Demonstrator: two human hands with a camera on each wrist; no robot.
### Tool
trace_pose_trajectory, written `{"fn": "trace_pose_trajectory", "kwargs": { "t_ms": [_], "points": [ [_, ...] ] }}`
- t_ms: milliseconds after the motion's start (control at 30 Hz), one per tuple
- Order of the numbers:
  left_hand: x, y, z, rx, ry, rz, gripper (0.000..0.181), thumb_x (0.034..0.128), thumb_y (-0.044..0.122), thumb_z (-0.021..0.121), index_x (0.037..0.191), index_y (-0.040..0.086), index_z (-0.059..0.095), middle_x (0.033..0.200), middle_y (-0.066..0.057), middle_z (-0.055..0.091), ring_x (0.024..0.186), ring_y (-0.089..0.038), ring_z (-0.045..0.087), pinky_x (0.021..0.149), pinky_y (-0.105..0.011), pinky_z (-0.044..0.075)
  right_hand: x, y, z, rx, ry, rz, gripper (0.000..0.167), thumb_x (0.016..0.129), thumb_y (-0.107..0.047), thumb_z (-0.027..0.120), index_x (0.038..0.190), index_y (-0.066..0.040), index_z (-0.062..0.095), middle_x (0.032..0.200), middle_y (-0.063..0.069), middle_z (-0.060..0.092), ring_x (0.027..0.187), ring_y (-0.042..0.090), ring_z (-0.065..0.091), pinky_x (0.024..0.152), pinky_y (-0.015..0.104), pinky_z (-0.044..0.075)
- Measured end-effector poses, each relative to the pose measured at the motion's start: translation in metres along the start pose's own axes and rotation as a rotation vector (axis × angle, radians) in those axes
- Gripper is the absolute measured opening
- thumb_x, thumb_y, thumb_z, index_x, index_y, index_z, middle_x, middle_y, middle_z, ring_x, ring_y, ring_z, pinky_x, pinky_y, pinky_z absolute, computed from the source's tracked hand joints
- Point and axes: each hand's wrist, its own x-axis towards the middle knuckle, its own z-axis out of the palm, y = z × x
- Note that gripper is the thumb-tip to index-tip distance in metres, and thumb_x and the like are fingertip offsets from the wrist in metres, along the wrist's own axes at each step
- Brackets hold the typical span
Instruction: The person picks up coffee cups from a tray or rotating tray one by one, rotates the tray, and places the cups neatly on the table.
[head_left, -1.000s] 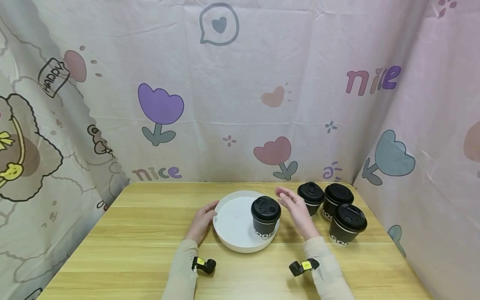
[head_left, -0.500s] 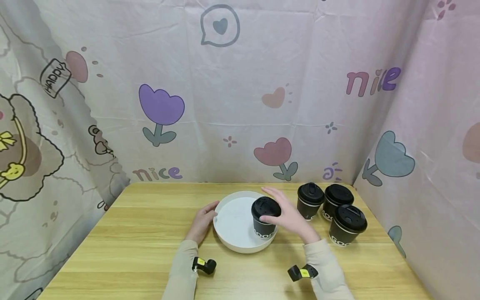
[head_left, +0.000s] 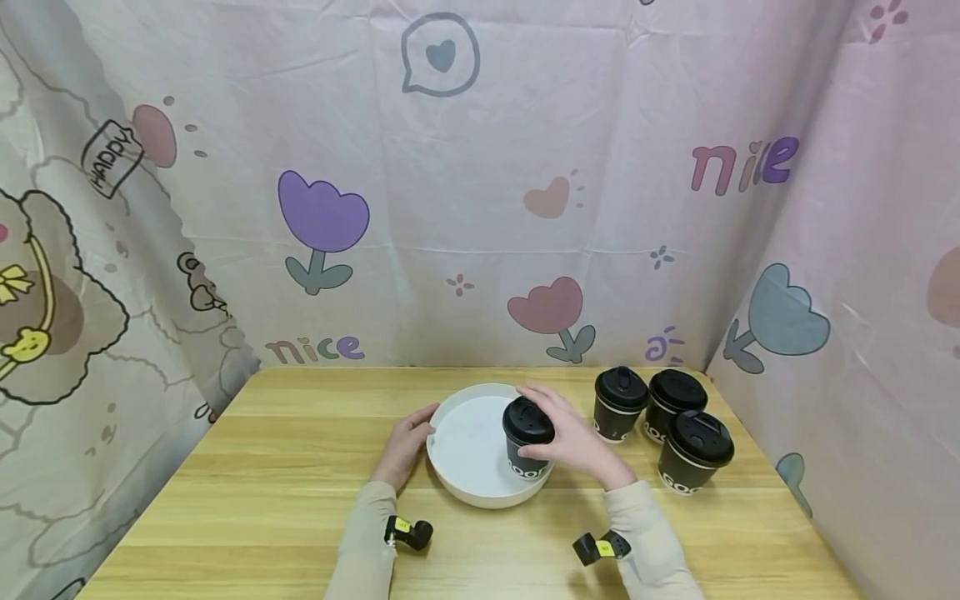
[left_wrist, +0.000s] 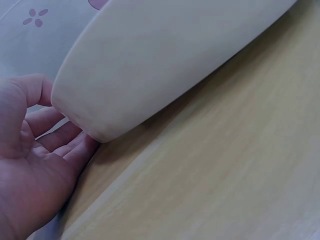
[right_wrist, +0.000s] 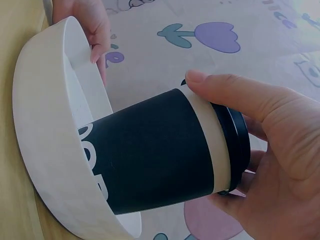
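Observation:
A white round shallow dish (head_left: 471, 446) lies on the wooden table. Inside it, toward the right, stands a dark paper coffee cup (head_left: 519, 454) with a black lid and white lettering. My right hand (head_left: 576, 442) grips this cup near its lid; the right wrist view shows the thumb on the pale band of the cup (right_wrist: 155, 150) and fingers round the far side. At the dish's left edge, my left hand (head_left: 403, 446) holds the rim, thumb at the top edge and fingers against the outer wall of the dish (left_wrist: 135, 65).
Three more lidded coffee cups stand on the right of the table: a back left cup (head_left: 619, 404), a back right cup (head_left: 675, 400) and a front cup (head_left: 693, 454). A printed curtain (head_left: 450, 208) hangs behind the table (head_left: 300, 467) and along both sides.
My right hand has moved left from beside the dish to the cup in it and taken hold near the lid. My left hand has stayed at the dish's rim.

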Motion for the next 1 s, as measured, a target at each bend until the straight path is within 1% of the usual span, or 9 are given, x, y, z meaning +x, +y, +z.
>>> {"fn": "trace_pose_trajectory", "kwargs": {
  "t_ms": [67, 133, 300, 400, 533, 600, 700, 833, 1000],
  "points": [
    [0.000, 0.000, 0.000, -0.009, 0.004, -0.010, 0.058, 0.0830, -0.002, 0.051, 0.140, 0.000, 0.049, 0.148, -0.018, 0.047, 0.137, -0.030, 0.043, 0.095, -0.017, 0.046, 0.000, 0.000, 0.000, -0.019, 0.007, 0.000, 0.087, 0.074, -0.032, 0.083, 0.148, -0.028, 0.040, 0.152, 0.008, 0.040, 0.139, 0.032, 0.040, 0.110, 0.060, 0.037],
    [0.000, 0.000, 0.000, -0.008, 0.002, -0.008, 0.057, 0.0835, -0.002, 0.051, 0.141, 0.001, 0.049, 0.148, -0.018, 0.047, 0.137, -0.030, 0.043, 0.097, -0.019, 0.046, 0.000, -0.001, 0.000, -0.025, 0.013, -0.003, 0.086, 0.073, -0.031, 0.083, 0.148, -0.028, 0.041, 0.150, 0.007, 0.042, 0.137, 0.031, 0.041, 0.110, 0.058, 0.038],
    [0.000, 0.000, 0.000, 0.008, -0.005, -0.002, 0.057, 0.0842, -0.001, 0.051, 0.142, 0.001, 0.048, 0.149, -0.018, 0.046, 0.140, -0.031, 0.041, 0.110, -0.034, 0.041, 0.000, -0.002, -0.002, -0.012, 0.036, -0.020, 0.084, 0.074, -0.028, 0.083, 0.147, -0.024, 0.043, 0.147, 0.009, 0.045, 0.134, 0.032, 0.044, 0.108, 0.058, 0.040],
    [0.000, 0.000, -0.001, 0.015, -0.008, 0.003, 0.058, 0.0841, -0.001, 0.052, 0.142, 0.001, 0.048, 0.149, -0.018, 0.046, 0.140, -0.031, 0.040, 0.114, -0.040, 0.038, -0.002, -0.005, -0.006, 0.005, 0.054, -0.021, 0.083, 0.074, -0.027, 0.083, 0.146, -0.024, 0.044, 0.147, 0.011, 0.045, 0.134, 0.033, 0.045, 0.107, 0.058, 0.041],
    [0.000, 0.000, -0.001, 0.018, 0.001, -0.001, 0.057, 0.0836, 0.000, 0.053, 0.141, 0.002, 0.049, 0.149, -0.017, 0.047, 0.140, -0.031, 0.041, 0.114, -0.039, 0.039, -0.006, -0.009, -0.019, 0.011, 0.096, -0.040, 0.082, 0.074, -0.027, 0.083, 0.146, -0.023, 0.044, 0.147, 0.012, 0.046, 0.134, 0.034, 0.046, 0.107, 0.057, 0.042],
    [0.001, 0.000, -0.001, 0.029, 0.004, 0.004, 0.057, 0.0835, 0.001, 0.052, 0.141, 0.002, 0.050, 0.149, -0.017, 0.047, 0.140, -0.031, 0.040, 0.114, -0.040, 0.038, -0.009, -0.011, -0.027, -0.003, 0.120, -0.053, 0.082, 0.074, -0.027, 0.083, 0.146, -0.023, 0.044, 0.147, 0.013, 0.046, 0.134, 0.035, 0.046, 0.107, 0.057, 0.041],
    [0.001, 0.000, -0.001, 0.024, 0.012, -0.005, 0.057, 0.0831, 0.001, 0.052, 0.140, 0.003, 0.051, 0.149, -0.015, 0.047, 0.141, -0.030, 0.040, 0.115, -0.042, 0.036, -0.014, -0.013, -0.039, -0.021, 0.146, -0.062, 0.081, 0.074, -0.027, 0.083, 0.145, -0.022, 0.045, 0.147, 0.013, 0.047, 0.135, 0.035, 0.044, 0.108, 0.059, 0.040],
    [0.002, -0.001, -0.001, 0.012, 0.008, -0.011, 0.057, 0.0829, 0.000, 0.052, 0.140, 0.003, 0.051, 0.149, -0.015, 0.047, 0.141, -0.029, 0.039, 0.117, -0.044, 0.033, -0.022, -0.011, -0.054, -0.043, 0.158, -0.042, 0.081, 0.074, -0.025, 0.083, 0.145, -0.022, 0.045, 0.148, 0.012, 0.045, 0.137, 0.035, 0.041, 0.108, 0.060, 0.038],
    [0.001, -0.001, -0.001, 0.014, 0.002, -0.008, 0.057, 0.0837, 0.000, 0.052, 0.141, 0.002, 0.050, 0.150, -0.016, 0.046, 0.142, -0.030, 0.037, 0.117, -0.045, 0.033, -0.030, 0.000, -0.068, -0.089, 0.143, 0.003, 0.081, 0.075, -0.026, 0.083, 0.146, -0.025, 0.043, 0.147, 0.010, 0.046, 0.135, 0.034, 0.042, 0.106, 0.061, 0.040]
  ]
}}
